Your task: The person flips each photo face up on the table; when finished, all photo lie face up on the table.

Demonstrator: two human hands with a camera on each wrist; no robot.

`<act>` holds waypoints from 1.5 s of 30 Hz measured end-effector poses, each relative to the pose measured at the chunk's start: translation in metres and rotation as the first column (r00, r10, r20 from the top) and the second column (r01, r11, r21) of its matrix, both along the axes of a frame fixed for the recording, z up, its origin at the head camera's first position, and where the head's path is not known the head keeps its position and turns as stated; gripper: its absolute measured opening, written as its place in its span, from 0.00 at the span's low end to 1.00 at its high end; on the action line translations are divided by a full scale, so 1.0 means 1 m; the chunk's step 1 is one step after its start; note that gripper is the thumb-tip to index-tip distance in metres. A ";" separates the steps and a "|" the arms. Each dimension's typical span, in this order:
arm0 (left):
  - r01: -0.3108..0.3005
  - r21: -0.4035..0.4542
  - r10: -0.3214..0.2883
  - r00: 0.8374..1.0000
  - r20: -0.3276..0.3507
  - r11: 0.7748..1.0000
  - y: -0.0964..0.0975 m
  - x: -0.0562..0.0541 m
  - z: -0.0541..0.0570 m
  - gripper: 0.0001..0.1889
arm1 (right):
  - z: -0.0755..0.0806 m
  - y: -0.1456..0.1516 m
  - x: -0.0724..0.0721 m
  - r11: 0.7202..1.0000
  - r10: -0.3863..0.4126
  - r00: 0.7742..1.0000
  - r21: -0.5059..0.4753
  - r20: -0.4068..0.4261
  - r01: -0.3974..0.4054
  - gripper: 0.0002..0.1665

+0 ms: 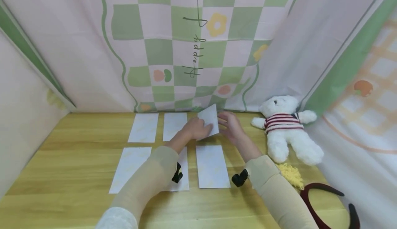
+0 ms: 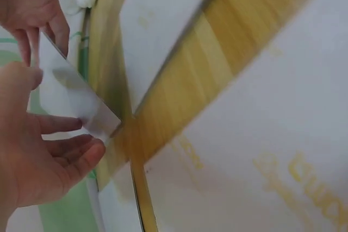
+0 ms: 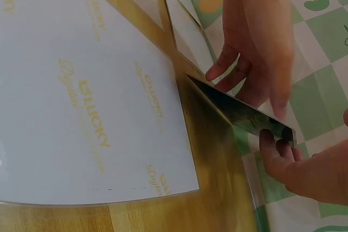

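Observation:
My left hand (image 1: 194, 128) pinches a photo print (image 1: 211, 116) between thumb and fingers, holding it tilted above the table's back part. The print's back is white in the head view; its dark picture side (image 3: 239, 108) shows in the right wrist view. My right hand (image 1: 232, 127) is at the print's other end, its fingertips (image 3: 267, 137) touching it with the thumb held apart. More prints lie white side up, among them one at the front right (image 1: 212, 167) and one at the back left (image 1: 143, 128). Yellow "LUCKY" lettering marks a nearby print's back (image 3: 92, 107).
A white teddy bear (image 1: 283, 132) in a striped top leans at the right. Near it lie yellow yarn (image 1: 291, 175) and a dark red headband (image 1: 305, 196). A checked curtain (image 1: 186, 49) hangs behind the wooden table (image 1: 74, 160).

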State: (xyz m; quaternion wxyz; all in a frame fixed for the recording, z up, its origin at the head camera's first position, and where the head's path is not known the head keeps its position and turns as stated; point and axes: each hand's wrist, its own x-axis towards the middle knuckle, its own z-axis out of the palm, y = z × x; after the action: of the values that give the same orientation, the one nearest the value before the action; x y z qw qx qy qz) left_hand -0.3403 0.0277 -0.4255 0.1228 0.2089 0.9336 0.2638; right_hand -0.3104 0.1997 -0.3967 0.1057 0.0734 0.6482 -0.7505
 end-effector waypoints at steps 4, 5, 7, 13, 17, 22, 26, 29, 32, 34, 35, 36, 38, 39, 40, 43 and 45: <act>-0.087 0.084 0.080 0.994 0.081 0.993 0.004 -0.002 0.003 0.41 | 0.002 -0.004 -0.001 0.998 -0.019 1.000 -0.052 0.013 0.019 0.35; -0.106 0.094 0.097 0.990 0.100 0.990 0.004 -0.002 0.004 0.42 | 0.001 -0.005 -0.002 0.998 -0.019 1.000 -0.057 0.015 0.020 0.35; -0.142 0.110 0.127 0.983 0.130 0.984 0.005 -0.002 0.005 0.44 | -0.001 -0.006 -0.003 0.997 -0.013 1.000 -0.075 0.014 0.014 0.35; -0.262 0.197 0.212 0.946 0.245 0.945 0.004 -0.002 0.008 0.43 | -0.011 -0.008 -0.007 0.993 0.057 0.998 -0.100 0.016 -0.056 0.33; -0.302 0.252 0.222 0.927 0.302 0.920 0.004 -0.003 0.008 0.42 | -0.015 -0.009 -0.007 0.986 0.124 0.992 -0.112 0.024 -0.120 0.35; -0.369 0.333 0.213 0.882 0.421 0.868 0.003 -0.006 0.008 0.44 | -0.019 -0.010 -0.006 0.969 0.207 0.978 -0.144 0.041 -0.199 0.39; -0.452 0.382 0.203 0.818 0.539 0.806 0.003 -0.010 0.007 0.49 | -0.021 -0.012 -0.006 0.954 0.272 0.961 -0.143 0.055 -0.262 0.39; -0.498 0.420 0.160 0.768 0.621 0.759 0.003 -0.014 0.007 0.52 | -0.022 -0.013 -0.006 0.947 0.306 0.951 -0.115 0.053 -0.299 0.39; -0.516 0.477 0.066 0.725 0.686 0.712 0.001 -0.017 0.006 0.49 | -0.023 -0.013 -0.006 0.951 0.309 0.950 -0.041 0.045 -0.307 0.37; -0.528 0.516 -0.009 0.693 0.721 0.674 -0.001 -0.018 0.006 0.46 | -0.024 -0.013 -0.006 0.952 0.306 0.951 0.014 0.036 -0.306 0.36; -0.535 0.539 -0.047 0.679 0.732 0.651 -0.001 -0.018 0.006 0.44 | -0.024 -0.013 -0.006 0.950 0.306 0.951 0.047 0.031 -0.307 0.36; -0.548 0.557 -0.079 0.665 0.742 0.624 -0.002 -0.018 0.006 0.42 | -0.025 -0.013 -0.006 0.947 0.310 0.950 0.078 0.024 -0.311 0.35; -0.569 0.586 -0.131 0.644 0.754 0.577 -0.003 -0.018 0.006 0.40 | -0.025 -0.014 -0.007 0.937 0.328 0.945 0.126 0.014 -0.327 0.35; -0.582 0.598 -0.154 0.633 0.759 0.551 -0.004 -0.018 0.005 0.39 | -0.026 -0.014 -0.007 0.929 0.338 0.941 0.158 0.009 -0.335 0.35; -0.593 0.609 -0.174 0.626 0.760 0.527 -0.005 -0.018 0.005 0.38 | -0.026 -0.014 -0.007 0.920 0.349 0.937 0.188 0.006 -0.344 0.35; -0.643 0.628 -0.230 0.595 0.770 0.438 -0.008 -0.018 0.002 0.33 | -0.029 -0.013 -0.007 0.882 0.383 0.924 0.295 0.006 -0.368 0.35; -0.692 0.620 -0.255 0.567 0.784 0.369 -0.010 -0.019 -0.001 0.29 | -0.030 -0.012 -0.006 0.845 0.402 0.916 0.381 0.009 -0.375 0.35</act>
State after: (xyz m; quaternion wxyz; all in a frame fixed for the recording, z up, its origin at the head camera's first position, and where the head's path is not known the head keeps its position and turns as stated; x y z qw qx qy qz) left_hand -0.3591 0.0175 -0.4270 0.3417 -0.0485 0.4913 0.7997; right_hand -0.3169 0.1873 -0.4271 0.2162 -0.0673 0.7843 -0.5776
